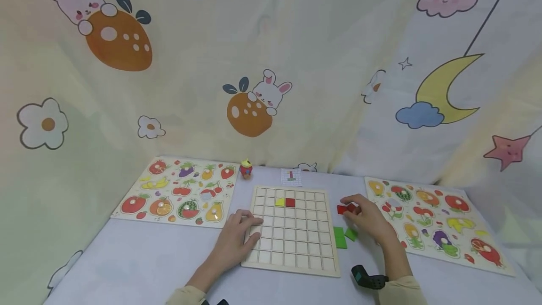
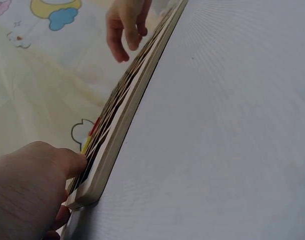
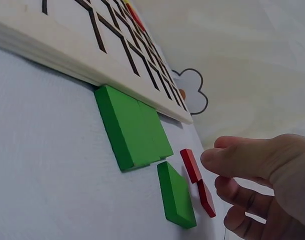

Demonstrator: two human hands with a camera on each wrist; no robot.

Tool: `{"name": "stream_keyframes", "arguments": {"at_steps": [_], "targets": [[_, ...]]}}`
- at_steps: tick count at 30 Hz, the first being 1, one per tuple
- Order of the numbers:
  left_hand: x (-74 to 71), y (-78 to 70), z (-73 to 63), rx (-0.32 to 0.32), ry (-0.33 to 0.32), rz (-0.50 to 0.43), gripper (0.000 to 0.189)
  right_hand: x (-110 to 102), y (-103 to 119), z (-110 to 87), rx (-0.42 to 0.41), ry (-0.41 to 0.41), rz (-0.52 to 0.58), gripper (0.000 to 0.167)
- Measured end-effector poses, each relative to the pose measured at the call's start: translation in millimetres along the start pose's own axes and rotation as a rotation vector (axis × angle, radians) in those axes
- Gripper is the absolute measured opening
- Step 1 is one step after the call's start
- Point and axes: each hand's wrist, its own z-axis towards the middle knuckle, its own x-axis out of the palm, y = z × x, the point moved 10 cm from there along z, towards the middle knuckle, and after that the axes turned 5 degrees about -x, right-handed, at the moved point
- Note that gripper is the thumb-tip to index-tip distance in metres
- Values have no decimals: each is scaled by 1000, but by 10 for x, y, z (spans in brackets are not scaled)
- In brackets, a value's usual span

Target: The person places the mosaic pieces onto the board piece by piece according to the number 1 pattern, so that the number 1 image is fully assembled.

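A square wooden grid board point(image 1: 289, 244) lies on the white table, with a yellow tile point(image 1: 280, 202) and a red tile point(image 1: 290, 202) side by side in its upper cells. My left hand point(image 1: 235, 238) rests at the board's left edge, thumb and index finger over its frame; the other fingers are partly hidden. To the right of the board, my right hand point(image 1: 367, 215) hovers with bent fingers by two loose red tiles point(image 3: 191, 166). Nothing shows between its fingers in the right wrist view. Adjoining green tiles point(image 3: 132, 130) touch the board's side, and another green tile point(image 3: 177, 197) lies apart.
Behind the board stand a small figurine point(image 1: 246, 169) and a pattern card point(image 1: 291, 177) with a red and green shape on a grid. Fruit puzzle boards lie at the left point(image 1: 178, 192) and right point(image 1: 440, 225). A printed cloth hangs along the back.
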Motion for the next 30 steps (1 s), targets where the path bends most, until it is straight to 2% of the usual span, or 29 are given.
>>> {"name": "stream_keyframes", "arguments": {"at_steps": [6, 11, 30], "targets": [[29, 31, 16, -18, 44, -7, 29, 71, -3, 32, 26, 6, -59, 34], [11, 29, 9, -22, 41, -5, 29, 119, 46, 57, 4, 5, -76, 33], [0, 13, 8, -33, 56, 7, 29, 150, 20, 55, 34, -22, -107, 32]]}}
